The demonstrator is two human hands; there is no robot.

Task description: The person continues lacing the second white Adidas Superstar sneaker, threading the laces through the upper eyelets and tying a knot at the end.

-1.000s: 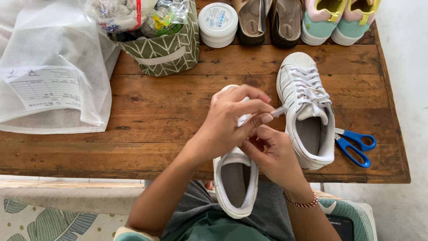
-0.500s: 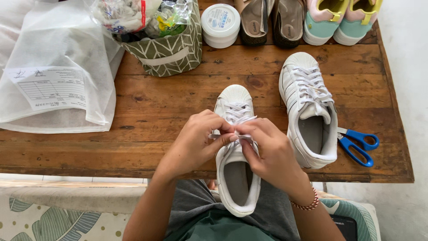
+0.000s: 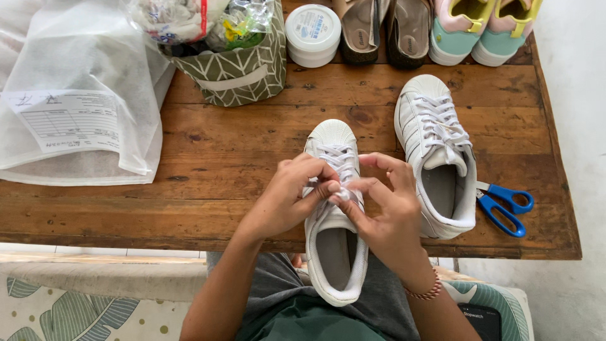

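A white sneaker lies half over the front edge of the wooden table, toe pointing away from me. My left hand and my right hand meet over its tongue, both pinching the white shoelace near the top eyelets. The lace is threaded through the lower eyelets. A second white sneaker, fully laced, lies on the table just right of my right hand.
Blue-handled scissors lie at the right edge. At the back stand a patterned fabric basket with packets, a round white tub, brown sandals and pastel sneakers. A white bag with a paper form lies at left.
My hands came down from a raised pull of the lace to the shoe's tongue. The sneaker's toe, covered a second ago, now shows. The other sneaker has not moved.
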